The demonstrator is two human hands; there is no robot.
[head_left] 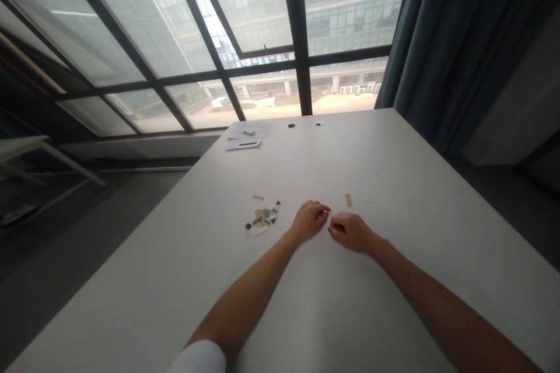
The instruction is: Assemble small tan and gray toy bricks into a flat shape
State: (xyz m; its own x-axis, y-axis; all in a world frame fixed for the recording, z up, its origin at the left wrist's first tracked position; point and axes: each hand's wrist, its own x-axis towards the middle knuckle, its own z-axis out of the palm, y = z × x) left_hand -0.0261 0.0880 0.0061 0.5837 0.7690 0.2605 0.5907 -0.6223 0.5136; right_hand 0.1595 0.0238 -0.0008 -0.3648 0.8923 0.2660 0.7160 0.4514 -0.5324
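Observation:
My left hand (310, 220) rests on the white table with its fingers curled and the thumb and fingertips close together. Just to its right, my right hand (351, 230) is curled in the same way, a small gap between the two. Anything inside either hand is too small or hidden to make out. Left of my left hand lies a loose pile of small building bricks (262, 217) in tan, grey, white and black. A thin tan brick (258, 197) lies just beyond the pile. Past my right hand sits a flat tan plate piece (348, 199), apart from the fingers.
The white table (332, 169) reaches to the window frame (301, 58). Papers (245, 139) with small items on them lie at its far left corner. Two dark round spots, one a cable hole (291, 126), are near the far edge. A blue curtain (437, 52) hangs at right.

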